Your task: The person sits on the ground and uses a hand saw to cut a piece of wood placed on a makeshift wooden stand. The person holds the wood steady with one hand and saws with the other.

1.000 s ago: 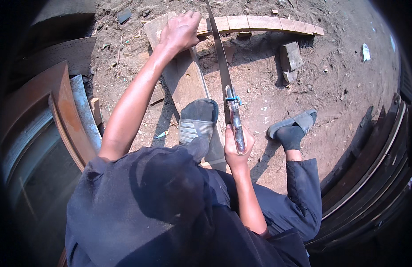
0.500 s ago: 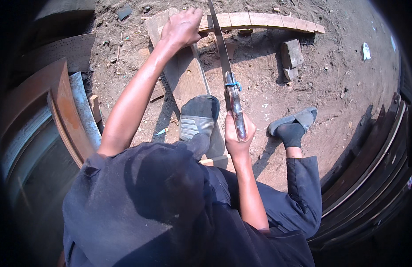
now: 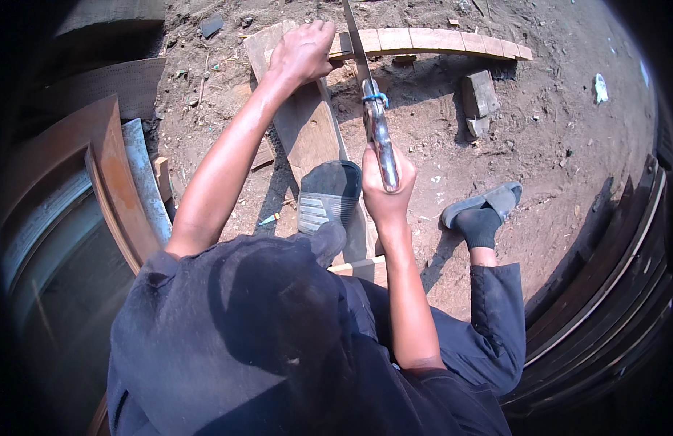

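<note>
My right hand is closed around the handle of a handsaw, which has blue cord tied where handle and blade meet. The saw's narrow blade points away from me and crosses a long wooden strip near its left part. Several cross lines divide the strip along its length. My left hand is closed on the strip's left end, just left of the blade, and presses it on a wide plank. The fingers partly hide that end. My sandaled left foot rests on the plank.
A wood block stands on the dirt below the strip. Curved brown wooden frames lean at the left beside a whitish board. Long dark boards line the right side. My other foot is on the ground.
My right hand and the saw have moved forward, away from me, with the blade sliding across the strip. My left hand keeps its hold on the strip. The view has shifted slightly.
</note>
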{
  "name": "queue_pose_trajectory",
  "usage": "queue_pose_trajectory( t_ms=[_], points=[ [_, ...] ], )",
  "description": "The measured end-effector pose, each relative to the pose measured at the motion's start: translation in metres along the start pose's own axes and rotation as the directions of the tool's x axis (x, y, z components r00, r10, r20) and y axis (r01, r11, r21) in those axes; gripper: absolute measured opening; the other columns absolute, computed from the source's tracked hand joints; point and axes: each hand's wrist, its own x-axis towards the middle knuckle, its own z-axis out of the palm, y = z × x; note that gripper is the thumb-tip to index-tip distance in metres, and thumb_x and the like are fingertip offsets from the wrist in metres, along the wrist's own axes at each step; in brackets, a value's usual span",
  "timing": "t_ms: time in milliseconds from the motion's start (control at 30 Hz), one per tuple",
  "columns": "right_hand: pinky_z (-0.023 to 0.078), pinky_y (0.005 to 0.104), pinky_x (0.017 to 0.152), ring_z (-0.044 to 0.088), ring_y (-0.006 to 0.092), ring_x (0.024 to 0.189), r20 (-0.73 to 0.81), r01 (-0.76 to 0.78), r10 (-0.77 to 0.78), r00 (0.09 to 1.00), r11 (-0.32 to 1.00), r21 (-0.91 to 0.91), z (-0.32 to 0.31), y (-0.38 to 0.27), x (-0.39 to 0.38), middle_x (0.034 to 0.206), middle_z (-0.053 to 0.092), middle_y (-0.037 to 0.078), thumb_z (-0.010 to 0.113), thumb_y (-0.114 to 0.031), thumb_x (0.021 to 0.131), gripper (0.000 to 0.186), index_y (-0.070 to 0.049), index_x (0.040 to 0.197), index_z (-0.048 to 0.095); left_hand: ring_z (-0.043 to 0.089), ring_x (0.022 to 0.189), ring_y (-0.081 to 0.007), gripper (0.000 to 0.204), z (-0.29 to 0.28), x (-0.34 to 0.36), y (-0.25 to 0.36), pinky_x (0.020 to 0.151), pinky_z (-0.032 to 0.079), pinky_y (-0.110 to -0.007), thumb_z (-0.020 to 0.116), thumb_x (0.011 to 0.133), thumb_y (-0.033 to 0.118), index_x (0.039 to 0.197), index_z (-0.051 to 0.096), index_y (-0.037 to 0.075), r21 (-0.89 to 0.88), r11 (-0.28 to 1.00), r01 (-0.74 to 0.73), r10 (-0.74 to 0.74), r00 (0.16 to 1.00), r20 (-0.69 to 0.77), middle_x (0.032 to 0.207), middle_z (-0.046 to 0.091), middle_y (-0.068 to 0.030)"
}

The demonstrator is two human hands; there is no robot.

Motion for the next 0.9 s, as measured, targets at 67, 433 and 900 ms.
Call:
queue_pose_trajectory(
  t_ms=[67,433,900],
  points=[
    [0.036,0.0291,0.046,0.045,0.0104,0.048,-0.020,0.016,-0.015,1.000,0.997,0.078,0.016,-0.008,0.034,0.054,0.049,0.007,0.057,-0.003,0.082,0.014,0.002,0.069,0.053,0.059,0.093,-0.0331,0.031,-0.005,0.002,0.004,0.079,0.050,-0.044,0.068,0.070,0.010,0.091,0.047,0.002,-0.015,1.000,0.018,-0.017,0.999,0.034,0.092,0.057,-0.0147],
    [0.039,0.0308,0.046,0.051,0.0121,0.048,-0.002,-0.008,0.008,1.000,1.000,-0.025,-0.006,-0.002,-0.005,0.054,0.051,0.009,0.057,-0.001,0.081,0.014,0.001,0.067,0.053,0.059,0.092,-0.0338,0.032,-0.004,0.002,0.001,0.078,0.050,-0.044,0.068,0.070,0.012,0.092,0.047,0.002,0.003,1.000,0.010,-0.010,0.999,0.033,0.092,0.057,-0.0146],
    [0.037,0.0288,0.046,0.048,0.0116,0.046,0.009,0.036,-0.036,0.999,0.999,0.002,0.008,0.005,0.024,0.053,0.050,0.010,0.058,-0.004,0.081,0.014,0.001,0.069,0.054,0.059,0.093,-0.0341,0.034,0.003,0.001,-0.002,0.079,0.049,-0.044,0.068,0.070,0.015,0.094,0.048,0.003,-0.008,1.000,-0.009,0.009,1.000,0.018,0.094,0.057,-0.0147]
  ],
)
